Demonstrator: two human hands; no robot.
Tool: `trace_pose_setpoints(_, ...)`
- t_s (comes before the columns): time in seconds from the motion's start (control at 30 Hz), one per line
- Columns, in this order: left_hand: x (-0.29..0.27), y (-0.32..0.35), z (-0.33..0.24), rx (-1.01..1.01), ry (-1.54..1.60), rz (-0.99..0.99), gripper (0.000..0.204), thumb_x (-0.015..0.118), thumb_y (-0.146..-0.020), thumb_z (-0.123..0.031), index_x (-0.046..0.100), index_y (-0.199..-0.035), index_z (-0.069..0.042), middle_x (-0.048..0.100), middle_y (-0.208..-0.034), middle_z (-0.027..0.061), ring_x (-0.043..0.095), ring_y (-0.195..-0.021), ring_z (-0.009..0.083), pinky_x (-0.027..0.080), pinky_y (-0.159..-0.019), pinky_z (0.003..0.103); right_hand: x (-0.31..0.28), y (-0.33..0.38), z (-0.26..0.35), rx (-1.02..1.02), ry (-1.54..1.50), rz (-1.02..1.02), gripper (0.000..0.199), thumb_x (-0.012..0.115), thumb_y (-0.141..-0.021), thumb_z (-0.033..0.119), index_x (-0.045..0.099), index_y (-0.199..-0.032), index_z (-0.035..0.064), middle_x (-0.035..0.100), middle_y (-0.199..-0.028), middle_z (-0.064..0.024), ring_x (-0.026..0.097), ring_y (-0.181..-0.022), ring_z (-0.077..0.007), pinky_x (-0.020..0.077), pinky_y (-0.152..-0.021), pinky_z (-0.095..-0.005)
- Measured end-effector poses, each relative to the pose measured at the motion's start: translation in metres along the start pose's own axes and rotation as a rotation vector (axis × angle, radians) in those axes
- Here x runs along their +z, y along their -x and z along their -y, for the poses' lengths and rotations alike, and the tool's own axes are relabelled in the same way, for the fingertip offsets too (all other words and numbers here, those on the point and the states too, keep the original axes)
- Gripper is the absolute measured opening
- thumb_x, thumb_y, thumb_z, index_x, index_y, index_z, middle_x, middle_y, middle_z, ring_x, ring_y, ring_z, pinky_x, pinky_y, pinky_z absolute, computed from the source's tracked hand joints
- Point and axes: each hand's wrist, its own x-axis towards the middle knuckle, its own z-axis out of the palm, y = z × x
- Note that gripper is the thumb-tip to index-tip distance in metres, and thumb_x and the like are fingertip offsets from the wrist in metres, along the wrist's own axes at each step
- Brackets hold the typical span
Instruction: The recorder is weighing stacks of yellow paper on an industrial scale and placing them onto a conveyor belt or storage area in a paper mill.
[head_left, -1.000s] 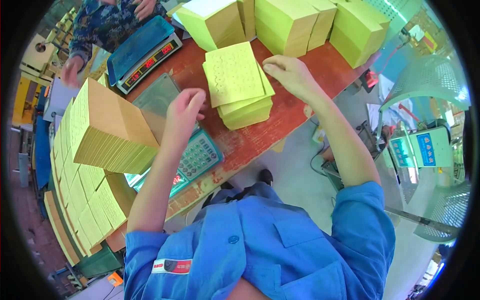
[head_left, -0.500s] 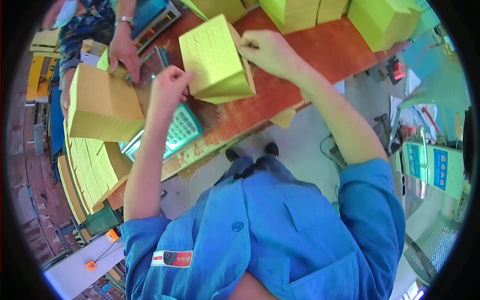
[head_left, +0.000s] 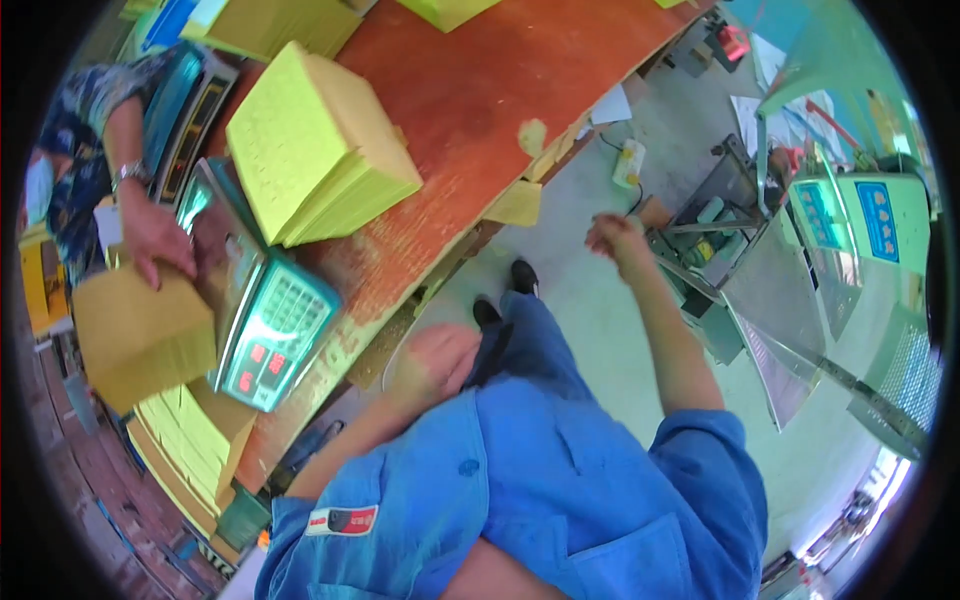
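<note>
Both of my hands are off the table's contents, in front of my body. My left hand [head_left: 437, 360] is low near my waist, a little blurred, its fingers loosely stretched and holding nothing I can see. Out to the right over the floor, my right hand [head_left: 615, 238] hangs with fingers loosely bent and no object in it. A tall block of stacked yellow paper [head_left: 310, 150] stands on the red-brown table [head_left: 480, 110], apart from both hands. Beside it is a teal weighing scale [head_left: 285, 320] with a keypad and lit red display.
Across the table a co-worker's hand [head_left: 155, 240] rests on another paper stack [head_left: 140, 330]. More yellow stacks [head_left: 270, 25] sit at the far edge; others [head_left: 180, 435] lie at lower left. A metal-framed machine [head_left: 780, 320] stands at right. A yellow paper piece [head_left: 515, 204] overhangs the table edge.
Both my hands have left the yellow paper block: the left dropped toward my waist, the right swung out over the floor. My view has turned right. The co-worker's hand now rests on the other stack.
</note>
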Motion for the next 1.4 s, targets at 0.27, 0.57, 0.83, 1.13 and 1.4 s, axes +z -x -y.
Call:
trace_pose_setpoints(0.27,0.061,0.098,0.057,-0.768,0.206,-0.006,0.010,0.063,-0.088,-0.003,0.065,-0.095,0.003,0.068,-0.086,0.0144,0.068,-0.076,0.0202,0.053,-0.069,0.030,0.042,-0.187,-0.205,0.134,0.237,-0.227,0.074,0.071,-0.083,0.036,0.041,-0.139,-0.0022,0.055,-0.131,-0.0213,0.052,-0.122,-0.0331,0.0464,-0.095,-0.0423)
trace_pose_setpoints(0.57,0.090,0.167,0.096,-1.393,0.550,-0.217,0.019,0.055,-0.094,-0.008,0.061,-0.105,0.006,0.070,-0.092,0.0137,0.069,-0.084,0.0188,0.055,-0.077,0.030,0.077,-0.302,-0.304,0.133,-0.042,-0.272,0.052,0.072,-0.081,0.025,0.056,-0.123,-0.0022,0.065,-0.105,-0.0191,0.065,-0.084,-0.0280,0.0514,-0.067,-0.0372)
trace_pose_setpoints(0.83,0.121,0.123,0.100,-1.076,0.786,0.110,0.033,0.064,-0.093,-0.020,0.060,-0.118,0.000,0.069,-0.102,0.0117,0.068,-0.092,0.0188,0.054,-0.084,0.031,0.065,-0.085,-0.210,-0.001,-0.030,-0.160,0.039,0.055,-0.083,0.004,0.056,-0.121,-0.0041,0.064,-0.106,-0.0105,0.061,-0.093,-0.0177,0.0518,-0.079,-0.0333)
trace_pose_setpoints(1.13,0.060,0.012,0.033,-0.387,0.447,0.017,0.085,0.075,-0.080,-0.032,0.030,-0.147,-0.003,0.052,-0.132,0.0206,0.052,-0.122,0.0301,0.045,-0.101,0.035,0.056,0.191,-0.022,-0.253,0.234,-0.060,0.045,0.062,-0.074,0.002,0.056,-0.119,-0.0045,0.064,-0.107,-0.0083,0.060,-0.098,-0.0160,0.0469,-0.087,-0.0304)
trace_pose_setpoints(1.4,-0.053,-0.042,-0.031,-0.094,0.622,-0.167,0.033,0.063,-0.089,0.000,0.055,-0.121,-0.004,0.061,-0.113,0.0044,0.058,-0.108,0.0145,0.048,-0.093,0.030,0.093,0.209,0.092,-0.880,0.437,-0.052,0.023,0.067,-0.079,0.000,0.060,-0.101,0.0001,0.065,-0.091,-0.0072,0.057,-0.078,-0.0108,0.0464,-0.072,-0.0247)
